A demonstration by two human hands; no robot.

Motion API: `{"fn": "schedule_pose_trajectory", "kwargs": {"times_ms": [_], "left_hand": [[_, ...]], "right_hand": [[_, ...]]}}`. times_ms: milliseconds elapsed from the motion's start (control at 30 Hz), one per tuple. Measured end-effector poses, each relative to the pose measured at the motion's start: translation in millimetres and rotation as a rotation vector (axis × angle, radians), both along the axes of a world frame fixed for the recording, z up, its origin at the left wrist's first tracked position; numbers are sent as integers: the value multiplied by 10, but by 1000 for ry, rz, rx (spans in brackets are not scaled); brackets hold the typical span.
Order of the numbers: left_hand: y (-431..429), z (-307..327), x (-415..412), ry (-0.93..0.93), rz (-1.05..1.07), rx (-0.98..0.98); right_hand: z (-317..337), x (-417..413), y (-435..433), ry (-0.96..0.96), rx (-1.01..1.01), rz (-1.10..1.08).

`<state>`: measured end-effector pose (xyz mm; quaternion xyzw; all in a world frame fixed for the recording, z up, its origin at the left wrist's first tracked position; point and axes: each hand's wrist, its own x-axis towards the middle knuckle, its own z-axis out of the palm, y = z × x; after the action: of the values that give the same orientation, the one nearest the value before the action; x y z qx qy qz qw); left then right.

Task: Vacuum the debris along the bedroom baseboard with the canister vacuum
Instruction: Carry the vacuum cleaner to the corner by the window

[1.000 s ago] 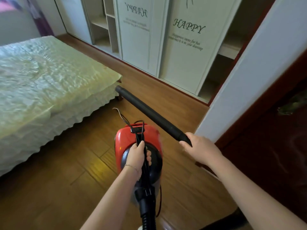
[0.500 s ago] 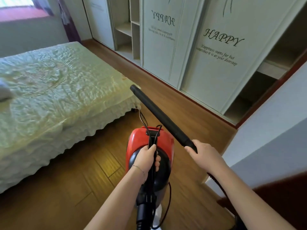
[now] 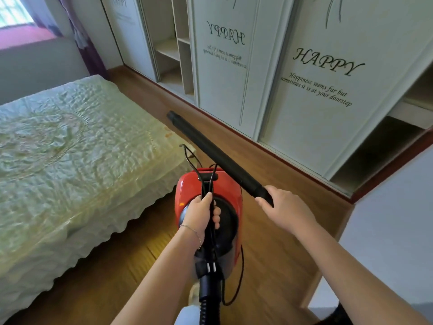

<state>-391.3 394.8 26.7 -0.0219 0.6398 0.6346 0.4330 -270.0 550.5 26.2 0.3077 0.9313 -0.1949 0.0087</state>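
Okay, near first. Black hose [image 3: 207, 285] enters at 6 o'clock and plugs into the near end of the red canister vacuum [image 3: 189, 188], frame centre. A thin black power cord [image 3: 241, 273] loops off the canister's 3 o'clock side.

Left hand [image 3: 199, 214], thin bracelet [image 3: 194, 231] on the wrist, has its fingers wrapped round the vacuum's top handle, with bunched cord strands under the same grip. Cannot tell if the canister touches the floor.

Right hand [image 3: 284, 208], at 3 o'clock of the canister, is curled tight round the near end of the black wand [image 3: 215, 156]. The wand runs up toward 11 o'clock, crossing over the canister's far corner. Its open tip sits in the gap between bed and wardrobe.

Wooden plank floor [image 3: 269, 254] is underneath.

Bed [image 3: 70, 160] with a pale green quilted cover fills 9 o'clock, its corner just beside the canister in view.

White sliding-door wardrobe [image 3: 316, 102] runs from 12 to 3 o'clock, with 2 doors lettered "HAPPY", 1 mirrored, and open shelves between the panels. A dark red skirting strip [image 3: 293, 167] lines its foot.

Purple curtain [image 3: 82, 31] and window [image 3: 14, 15] are far off at 11 o'clock.
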Motion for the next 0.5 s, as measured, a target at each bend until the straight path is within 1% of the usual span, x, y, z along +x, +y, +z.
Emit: {"fn": "schedule_pose_trajectory", "kwargs": {"times_ms": [233,500], "left_hand": [[988,-120,-919,-75,-47,13],[2187,48,-2236,-25,-181,47]], "right_hand": [[-127,-931,857,14,41,-43],[171,-2164,2019,7,61,-138]]}}
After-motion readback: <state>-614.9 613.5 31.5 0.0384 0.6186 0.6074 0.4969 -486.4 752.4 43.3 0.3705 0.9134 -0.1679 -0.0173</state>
